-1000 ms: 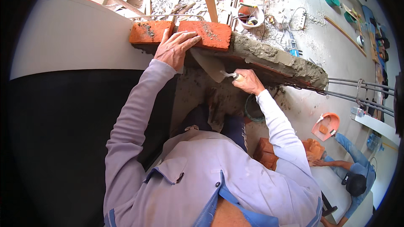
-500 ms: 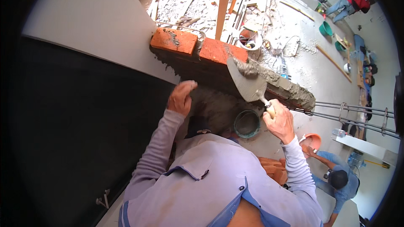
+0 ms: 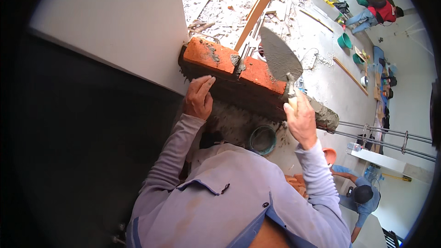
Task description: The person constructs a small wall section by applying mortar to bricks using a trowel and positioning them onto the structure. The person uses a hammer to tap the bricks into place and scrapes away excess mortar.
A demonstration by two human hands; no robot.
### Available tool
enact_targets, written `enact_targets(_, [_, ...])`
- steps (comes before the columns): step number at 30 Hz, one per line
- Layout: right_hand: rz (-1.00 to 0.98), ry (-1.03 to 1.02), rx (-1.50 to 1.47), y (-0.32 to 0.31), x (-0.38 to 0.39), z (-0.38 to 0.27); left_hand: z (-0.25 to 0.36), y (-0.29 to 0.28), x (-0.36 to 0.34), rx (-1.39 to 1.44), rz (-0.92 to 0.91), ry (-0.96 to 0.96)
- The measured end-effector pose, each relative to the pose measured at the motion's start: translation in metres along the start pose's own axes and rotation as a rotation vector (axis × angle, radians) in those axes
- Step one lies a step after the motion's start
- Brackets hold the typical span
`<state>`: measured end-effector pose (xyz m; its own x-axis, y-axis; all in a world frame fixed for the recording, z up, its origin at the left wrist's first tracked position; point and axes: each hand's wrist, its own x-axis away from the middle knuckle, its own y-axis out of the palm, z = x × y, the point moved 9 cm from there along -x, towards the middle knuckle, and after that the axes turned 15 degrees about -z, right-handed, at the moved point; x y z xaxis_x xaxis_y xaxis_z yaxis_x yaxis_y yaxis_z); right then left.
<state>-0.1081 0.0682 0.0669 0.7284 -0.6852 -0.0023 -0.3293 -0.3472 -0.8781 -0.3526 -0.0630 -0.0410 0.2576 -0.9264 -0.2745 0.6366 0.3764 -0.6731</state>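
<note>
So, right hand (image 3: pixel 302 118) grips trowel (image 3: pixel 280 57), right of frame centre; left hand (image 3: pixel 198 98), fingers loosely bent, holds nothing. Probably best: pack mortar (image 3: pixel 325 115) evenly between bricks (image 3: pixel 261 76).

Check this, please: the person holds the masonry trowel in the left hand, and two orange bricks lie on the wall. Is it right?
Not quite: the head view shows the masonry trowel in the right hand, not the left hand. Two orange bricks lie on the wall.

left hand (image 3: pixel 198 97) is loosely bent, right hand (image 3: pixel 301 120) clenched.
</note>
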Motion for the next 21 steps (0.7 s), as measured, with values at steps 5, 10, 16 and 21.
enact_targets(5, [-0.480, -0.009, -0.264, 0.045, -0.041, -0.026, 0.001, 0.020, -0.026, -0.262, -0.067, -0.027])
enact_targets(10, [-0.617, 0.157, 0.025, 0.044, -0.024, -0.013, -0.001, 0.029, -0.022, -0.351, -0.164, -0.089])
enact_targets(16, [-0.495, 0.020, 0.683, -0.041, -0.097, 0.003, 0.000, 0.039, -0.023, -0.346, -0.217, -0.054])
enact_targets(21, [-1.321, 0.268, 0.950, 0.061, -0.186, 0.086, 0.002, 0.040, -0.026, -0.332, -0.200, -0.061])
